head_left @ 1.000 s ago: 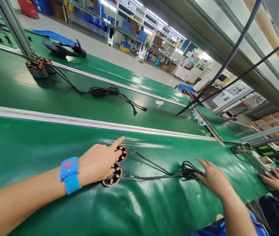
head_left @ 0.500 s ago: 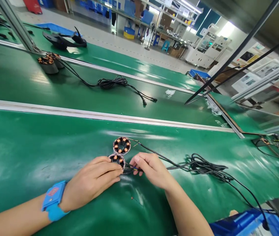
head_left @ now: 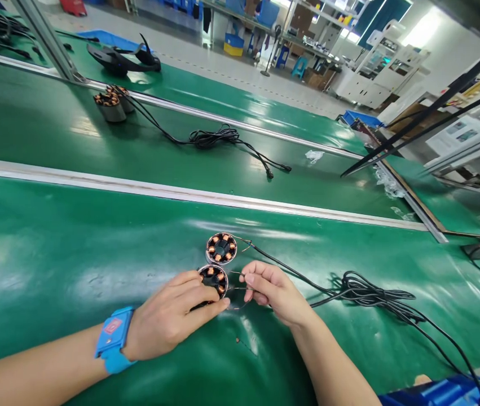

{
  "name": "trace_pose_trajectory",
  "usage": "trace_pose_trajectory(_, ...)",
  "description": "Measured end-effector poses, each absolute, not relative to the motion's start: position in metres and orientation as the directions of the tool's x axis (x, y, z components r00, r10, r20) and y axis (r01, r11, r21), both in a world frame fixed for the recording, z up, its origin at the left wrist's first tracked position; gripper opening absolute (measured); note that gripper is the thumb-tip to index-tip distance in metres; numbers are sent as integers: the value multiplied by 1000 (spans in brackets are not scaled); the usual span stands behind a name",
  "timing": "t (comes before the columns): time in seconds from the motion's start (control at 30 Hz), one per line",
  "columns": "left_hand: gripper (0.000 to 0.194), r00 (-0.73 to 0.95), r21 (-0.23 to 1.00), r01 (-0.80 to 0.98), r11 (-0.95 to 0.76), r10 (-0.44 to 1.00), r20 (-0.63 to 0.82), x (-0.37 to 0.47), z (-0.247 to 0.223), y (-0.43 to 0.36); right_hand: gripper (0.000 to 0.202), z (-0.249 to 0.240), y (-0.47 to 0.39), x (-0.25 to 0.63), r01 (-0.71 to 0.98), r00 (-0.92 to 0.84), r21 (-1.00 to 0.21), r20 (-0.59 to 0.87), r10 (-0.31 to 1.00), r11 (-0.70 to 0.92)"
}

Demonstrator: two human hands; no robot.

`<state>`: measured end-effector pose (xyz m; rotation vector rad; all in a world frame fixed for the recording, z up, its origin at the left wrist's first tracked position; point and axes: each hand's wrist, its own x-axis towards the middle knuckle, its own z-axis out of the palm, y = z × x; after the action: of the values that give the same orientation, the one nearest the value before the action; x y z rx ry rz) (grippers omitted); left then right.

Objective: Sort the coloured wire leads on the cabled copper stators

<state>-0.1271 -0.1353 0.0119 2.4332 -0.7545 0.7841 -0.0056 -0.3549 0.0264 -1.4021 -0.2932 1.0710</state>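
Two ring-shaped copper coil parts lie on the green mat, one behind the other. My left hand (head_left: 180,307), with a blue band at its wrist, grips the nearer coil ring (head_left: 214,278) from its left and front side. The farther coil ring (head_left: 221,248) touches it, and thin wires run from it to a black cable (head_left: 282,266). Just right of the nearer ring, my right hand (head_left: 271,290) pinches thin wires (head_left: 237,289) between thumb and fingers. The cable end near that hand is partly hidden by it.
A bundled black cable (head_left: 375,293) lies to the right and runs down to a blue bin (head_left: 438,393). Behind a metal rail (head_left: 172,193) are more coil parts (head_left: 111,107) with a cable bundle (head_left: 214,137). Black straps (head_left: 426,113) hang at the upper right.
The view has shifted, so the scene sits farther right. My left fingers have moved around the front of the nearer ring. My right hand's pinch has changed, and the coloured wire ends no longer show.
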Motion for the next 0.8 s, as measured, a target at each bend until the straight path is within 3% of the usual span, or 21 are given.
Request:
trace_pose_trajectory(0.13, 21, 717, 322, -540, -778, -224, 660, -126, 31, -108, 43, 38, -369, 1, -233, 584, -948, -316, 748, -218)
trace_pose_trajectory(0.23, 18, 753, 399, -374, -837, -24, 657, -116, 56, -81, 35, 49, -375, 18, 24, 798, -980, -99, 595, -195)
trace_pose_trajectory(0.27, 16, 757, 403, -364, -840, -14, 653, -110, 62, -77, 34, 50, -373, 26, 103, 836, -971, -33, 547, -216)
trace_pose_trajectory(0.33, 9, 764, 368, -440, -819, -127, 632, -94, 68, -76, 39, 50, -364, 43, 205, 836, -940, 22, 549, -274)
trace_pose_trajectory(0.4, 15, 765, 313, -535, -785, -292, 574, -75, 64, -85, 48, 45, -351, 58, 230, 759, -920, -35, 650, -318)
trace_pose_trajectory(0.47, 19, 758, 265, -593, -760, -416, 502, -58, 54, -97, 58, 36, -340, 68, 153, 662, -928, -158, 733, -339)
trace_pose_trajectory(0.57, 16, 758, 268, -633, -727, -512, 404, -40, 40, -107, 64, 26, -332, 73, -64, 585, -943, -301, 753, -328)
trace_pose_trajectory(0.8, 32, 744, 389, -667, -635, -594, 306, -35, 44, -87, 47, 27, -335, 64, -416, 599, -903, -359, 716, -104)
